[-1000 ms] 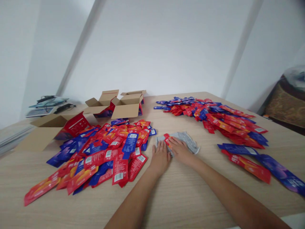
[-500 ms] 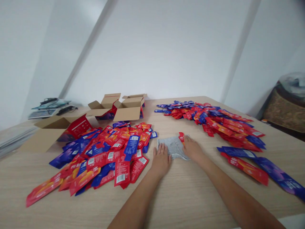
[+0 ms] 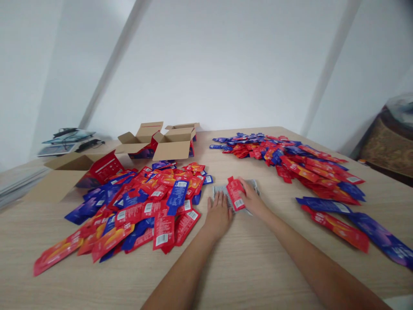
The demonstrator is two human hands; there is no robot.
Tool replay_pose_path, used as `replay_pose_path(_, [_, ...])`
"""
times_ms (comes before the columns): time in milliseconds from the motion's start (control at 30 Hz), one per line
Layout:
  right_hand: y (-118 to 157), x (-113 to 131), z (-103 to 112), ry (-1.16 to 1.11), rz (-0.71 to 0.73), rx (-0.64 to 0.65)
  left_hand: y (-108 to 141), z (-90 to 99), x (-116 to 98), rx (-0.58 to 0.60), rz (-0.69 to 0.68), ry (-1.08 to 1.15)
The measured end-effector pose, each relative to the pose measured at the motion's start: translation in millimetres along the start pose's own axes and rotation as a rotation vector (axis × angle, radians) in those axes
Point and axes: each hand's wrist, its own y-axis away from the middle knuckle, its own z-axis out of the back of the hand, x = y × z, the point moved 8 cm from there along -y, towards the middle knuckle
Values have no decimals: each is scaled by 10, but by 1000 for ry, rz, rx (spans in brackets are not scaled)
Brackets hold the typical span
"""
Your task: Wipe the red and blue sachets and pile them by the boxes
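My left hand (image 3: 218,218) lies flat with its fingers stretched out over the left edge of a grey, crumpled, cloth-like piece (image 3: 221,189). My right hand (image 3: 253,200) grips the right side of a red sachet (image 3: 235,194) with a white barcode patch, over the middle of the grey piece. The hand hides part of both. To the left of my hands is a heap of red and blue sachets (image 3: 161,185); its nearest sachets lie a short way from my left hand.
A long pile of red and blue sachets (image 3: 303,165) spreads across the right side, with a few loose blue sachets (image 3: 383,239) nearer me. Open cardboard boxes (image 3: 172,148) stand behind the left heap. Flat folders (image 3: 66,142) lie at the far left, before the white wall.
The red sachet, mostly hidden under my right hand before, has moved left over the grey piece and now shows its barcode side. My left hand has stayed in place.
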Motion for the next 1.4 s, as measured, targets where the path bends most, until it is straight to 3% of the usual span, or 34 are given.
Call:
replay_pose_path(167, [159, 284, -316, 378, 204, 310, -6, -11, -3, 14, 4, 1])
replay_pose_path(467, [396, 509, -123, 589, 158, 532, 8, 45, -10, 36, 44, -1])
replay_pose_path(633, [374, 276, 71, 556, 28, 463, 5, 68, -13, 35, 41, -7])
replay_pose_path(767, [84, 31, 311, 323, -114, 191, 7, 71, -12, 48, 35, 22])
replay_pose_path(900, [-127, 15, 234, 32, -114, 37, 6, 64, -6, 50, 35, 47])
replay_pose_path(967, [-121, 94, 71, 92, -56, 64, 3, 54, -3, 52, 32, 47])
replay_pose_path(1133, [168, 265, -413, 437, 159, 327, -1, 8, 2, 57, 25, 39])
replay_pose_path(1267, [166, 201, -473, 569, 178, 364, -6, -3, 4, 28, 29, 16])
replay_pose_path(1400, [-146, 38, -431, 623, 105, 361, -1, 25, -5, 12, 34, 10])
